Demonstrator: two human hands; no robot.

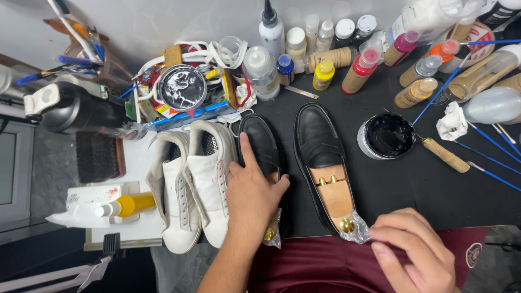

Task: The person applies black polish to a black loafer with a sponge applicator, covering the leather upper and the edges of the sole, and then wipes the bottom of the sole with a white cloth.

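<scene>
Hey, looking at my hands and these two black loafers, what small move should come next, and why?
Probably pull the clear plastic wrap off the right black leather loafer: your right hand already pinches it at the heel, by the wooden shoe tree, while your left hand steadies the left black loafer.

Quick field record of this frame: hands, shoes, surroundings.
left hand: rests flat on the left black loafer
right hand: pinches clear plastic wrap at the heel of the right black loafer
shoe tree: wooden, inside the right loafer
white sneakers: pair, beside the left loafer
open tin of black polish: right of the loafers
</scene>
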